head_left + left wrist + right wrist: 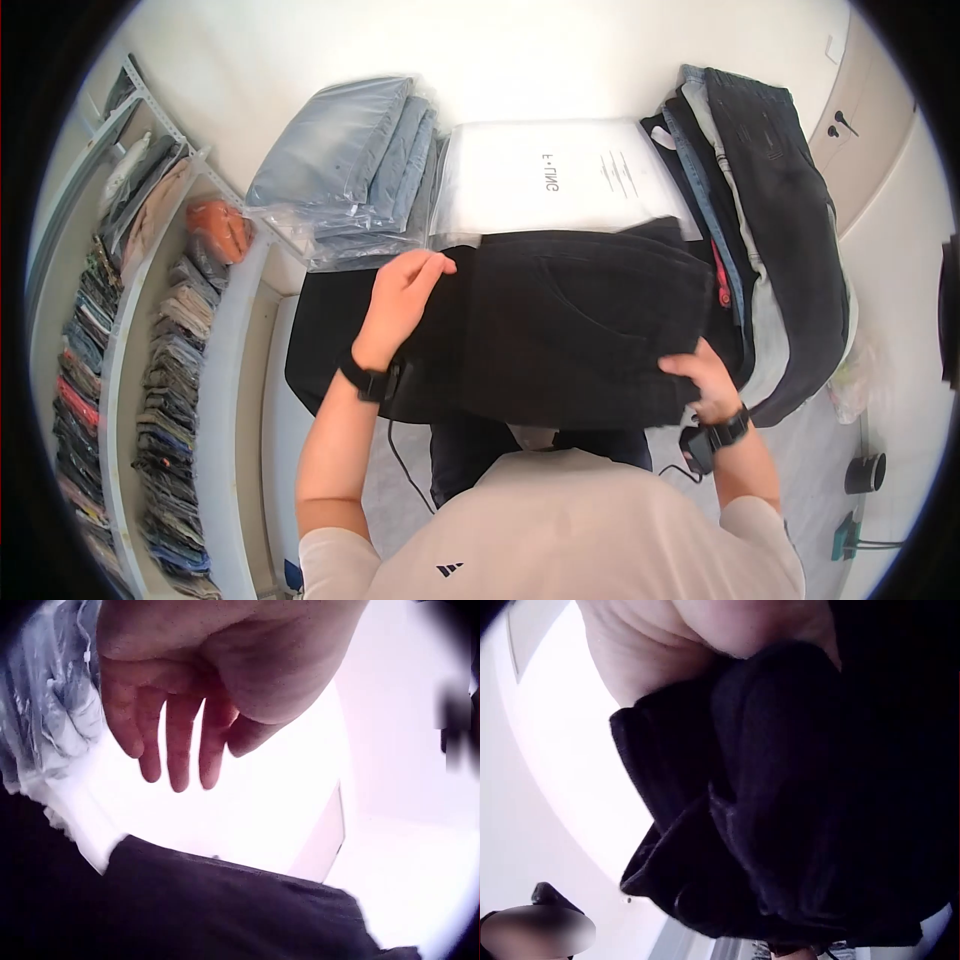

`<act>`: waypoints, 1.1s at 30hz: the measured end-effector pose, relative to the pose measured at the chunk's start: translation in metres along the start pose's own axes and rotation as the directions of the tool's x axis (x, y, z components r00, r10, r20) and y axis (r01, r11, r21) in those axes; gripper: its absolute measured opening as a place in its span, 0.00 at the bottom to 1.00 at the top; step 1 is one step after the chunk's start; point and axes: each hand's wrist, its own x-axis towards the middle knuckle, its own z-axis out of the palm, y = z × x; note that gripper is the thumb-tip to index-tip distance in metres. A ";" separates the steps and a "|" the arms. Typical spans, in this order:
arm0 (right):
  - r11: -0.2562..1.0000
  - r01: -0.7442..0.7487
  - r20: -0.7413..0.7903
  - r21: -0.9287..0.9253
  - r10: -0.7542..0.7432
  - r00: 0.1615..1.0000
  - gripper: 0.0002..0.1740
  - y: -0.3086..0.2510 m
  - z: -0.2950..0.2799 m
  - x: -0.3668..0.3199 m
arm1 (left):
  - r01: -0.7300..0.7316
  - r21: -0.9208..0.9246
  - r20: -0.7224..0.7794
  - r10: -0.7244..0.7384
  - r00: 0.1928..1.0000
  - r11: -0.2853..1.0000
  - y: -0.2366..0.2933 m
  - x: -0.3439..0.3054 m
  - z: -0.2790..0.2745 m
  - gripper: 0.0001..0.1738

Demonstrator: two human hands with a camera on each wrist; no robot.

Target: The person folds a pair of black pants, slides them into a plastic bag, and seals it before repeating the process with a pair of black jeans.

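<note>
A folded pair of black jeans lies across the front of the black-covered table, with a curved pocket seam showing. My right hand grips the right edge of the jeans, thumb on top and the other fingers hidden beneath. In the right wrist view the folded black layers hang from under that palm. My left hand hovers by the left end of the jeans and holds nothing. Its fingers hang loosely extended above the dark cloth in the left wrist view.
Jeans in clear plastic bags are stacked at the back left. Printed clear bags lie at the back middle. At the right is a pile of loose jeans. Shelves packed with folded clothes line the left side.
</note>
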 end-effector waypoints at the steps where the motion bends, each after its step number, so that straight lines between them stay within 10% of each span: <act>1: 0.999 0.034 -0.021 0.019 -0.033 0.999 0.32 0.003 -0.011 -0.011 | -0.004 0.003 -0.004 0.004 1.000 1.000 -0.008 0.010 0.000 0.12; 6: 0.966 0.218 -0.234 0.136 -0.183 0.955 0.33 0.026 -0.083 -0.061 | -0.183 0.663 0.077 0.178 0.981 0.726 -0.074 0.058 0.020 0.14; 10: 0.939 0.133 -0.415 0.317 0.011 0.910 0.27 0.061 -0.141 -0.092 | -0.136 0.846 0.103 0.092 0.990 0.515 -0.100 0.087 0.032 0.10; 17: 0.908 0.127 -0.479 0.400 0.089 0.873 0.15 0.074 -0.136 -0.090 | -0.100 0.914 0.082 0.062 0.995 0.393 -0.104 0.104 0.040 0.04; 33: 0.910 0.051 -0.433 0.412 0.146 0.889 0.21 0.075 -0.139 -0.087 | -0.128 0.926 0.068 0.177 0.982 0.356 -0.090 0.105 0.049 0.05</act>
